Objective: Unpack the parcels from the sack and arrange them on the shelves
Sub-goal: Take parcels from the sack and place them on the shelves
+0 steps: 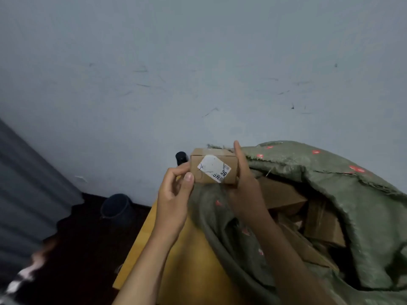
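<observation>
Both hands on one small parcel, right above the sack

Left hand [176,194] pinches the parcel [213,169] by its end, right hand [244,183] curls round the other; the open sack [363,194] on the counter [154,234] holds more cardboard boxes [284,194].

Scuffed wall [198,62]; dark bucket [116,208]

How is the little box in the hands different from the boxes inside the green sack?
The small box is out of the green sack, held up by the left hand and right hand; the boxes in the sack lie untouched inside. The small box shows a white label; no label shows on the boxes in the sack. The small box looks smaller and sits level; those inside lie tilted and jumbled. All are brown cardboard.
</observation>
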